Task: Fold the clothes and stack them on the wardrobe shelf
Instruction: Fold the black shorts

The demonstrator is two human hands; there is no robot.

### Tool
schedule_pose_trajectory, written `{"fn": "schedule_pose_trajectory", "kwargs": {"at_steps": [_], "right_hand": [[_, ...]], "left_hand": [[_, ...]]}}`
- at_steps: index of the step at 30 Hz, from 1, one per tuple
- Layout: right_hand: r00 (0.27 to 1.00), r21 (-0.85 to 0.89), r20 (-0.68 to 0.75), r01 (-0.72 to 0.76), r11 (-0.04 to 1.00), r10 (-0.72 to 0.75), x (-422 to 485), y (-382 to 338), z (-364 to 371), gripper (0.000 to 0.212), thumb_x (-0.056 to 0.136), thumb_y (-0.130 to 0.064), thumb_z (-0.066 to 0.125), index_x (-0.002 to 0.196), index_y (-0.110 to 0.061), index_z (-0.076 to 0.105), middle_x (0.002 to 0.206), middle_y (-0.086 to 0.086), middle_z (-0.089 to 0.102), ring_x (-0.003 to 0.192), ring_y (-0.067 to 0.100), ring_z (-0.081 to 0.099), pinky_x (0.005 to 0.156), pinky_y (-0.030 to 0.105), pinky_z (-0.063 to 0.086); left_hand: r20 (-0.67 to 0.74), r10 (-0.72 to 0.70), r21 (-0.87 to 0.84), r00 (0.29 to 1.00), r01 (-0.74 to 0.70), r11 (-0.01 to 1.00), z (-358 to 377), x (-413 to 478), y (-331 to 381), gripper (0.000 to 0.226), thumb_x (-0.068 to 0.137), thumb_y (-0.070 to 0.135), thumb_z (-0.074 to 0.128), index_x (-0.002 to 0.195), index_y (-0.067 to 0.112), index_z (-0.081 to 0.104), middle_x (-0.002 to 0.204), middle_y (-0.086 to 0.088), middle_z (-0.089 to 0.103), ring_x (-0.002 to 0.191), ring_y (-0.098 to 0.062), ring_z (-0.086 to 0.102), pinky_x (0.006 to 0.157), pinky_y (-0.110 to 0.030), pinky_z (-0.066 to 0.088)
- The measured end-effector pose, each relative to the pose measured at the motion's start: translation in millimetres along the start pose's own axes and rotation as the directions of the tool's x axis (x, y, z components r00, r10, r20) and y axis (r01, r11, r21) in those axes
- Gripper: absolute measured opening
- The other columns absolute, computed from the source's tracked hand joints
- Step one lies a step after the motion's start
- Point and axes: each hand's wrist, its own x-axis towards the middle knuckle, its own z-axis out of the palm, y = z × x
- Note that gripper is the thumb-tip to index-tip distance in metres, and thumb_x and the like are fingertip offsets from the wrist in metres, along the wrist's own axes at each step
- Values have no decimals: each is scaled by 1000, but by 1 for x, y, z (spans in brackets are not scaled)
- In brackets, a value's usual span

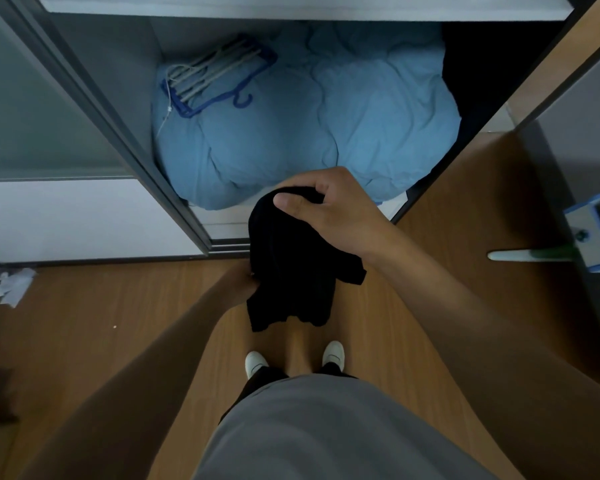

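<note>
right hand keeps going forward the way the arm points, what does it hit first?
Probably the blue duvet on the wardrobe floor. The right hand, gripping the black garment, sits just before its near edge. Depth is unclear, so it may pass above.

A crumpled blue duvet (305, 133) fills the lower compartment, with a bundle of hangers (215, 77) resting on its left part. White paper scraps (13, 285) lie on the wooden floor (101, 323). A blue-and-white mop head (593, 233) is at right.
</note>
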Motion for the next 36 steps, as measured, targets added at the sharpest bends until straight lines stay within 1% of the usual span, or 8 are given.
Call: {"fn": "schedule_pose_trajectory", "kwargs": {"at_steps": [4,7,13,19,25,30,33,36], "right_hand": [[999,-49,32,28,998,-27,-1,-2,-3,13,94,-8,64,97,-3,76,90,-3,74,86,5,67,80,18,50],[1000,-66,16,17,998,-16,-3,3,-7,15,94,-9,63,98,-2,76,93,3,76,90,12,70,83,25,52],[995,-23,-99,-27,999,25,1,9,-4,13,93,-15,65,99,-10,76,90,-11,73,90,1,68,82,14,51],[979,-5,-203,-30,1000,29,10,7,-2,15,95,-14,63,99,-10,77,87,-13,72,87,-1,67,79,13,52],[944,18,-323,-57,998,59,13,2,11,15,94,-14,63,94,-8,77,85,-1,74,84,6,67,76,21,53],[927,66,-358,-98,993,115,15,-1,21,15,94,-15,63,96,-9,77,83,-10,72,84,2,67,79,21,55],[930,81,-347,-98,992,121,14,-5,22,15,94,-13,62,94,-6,76,82,-5,72,81,4,67,78,25,55],[930,71,-341,-116,991,134,14,-7,17,17,95,-13,62,96,-4,76,89,4,75,86,12,69,82,30,57]], "left_hand": [[-166,42,3,985,-42,999,-13,-4,-12,21,91,-11,53,88,7,62,72,1,55,68,-11,53,65,-18,41],[-285,-52,-207,957,-8,978,-32,-9,-27,27,91,-14,52,87,6,69,71,-7,62,61,-14,54,61,-27,46],[-150,91,-110,985,-108,988,-45,-18,-31,29,93,-17,46,107,-7,69,94,-21,69,84,-42,64,77,-50,51],[-374,116,-153,920,-184,971,-42,-24,-29,35,91,-19,48,95,8,70,98,-11,65,85,-21,62,74,-15,48],[-398,143,-41,906,-173,984,-44,-31,-47,28,87,-16,61,104,3,73,111,-20,65,101,-29,63,85,-20,47],[-256,56,-38,965,-68,997,-20,-28,-38,34,86,13,76,118,7,67,121,-3,55,109,-15,52,86,-17,37],[-364,58,-87,929,-96,992,-5,-18,-27,21,88,9,72,108,0,71,113,-13,62,98,-15,54,73,-4,36],[-414,38,-112,910,-92,989,-2,-10,-24,13,91,5,67,102,0,71,111,-14,66,95,-17,57,74,-13,38]]}}
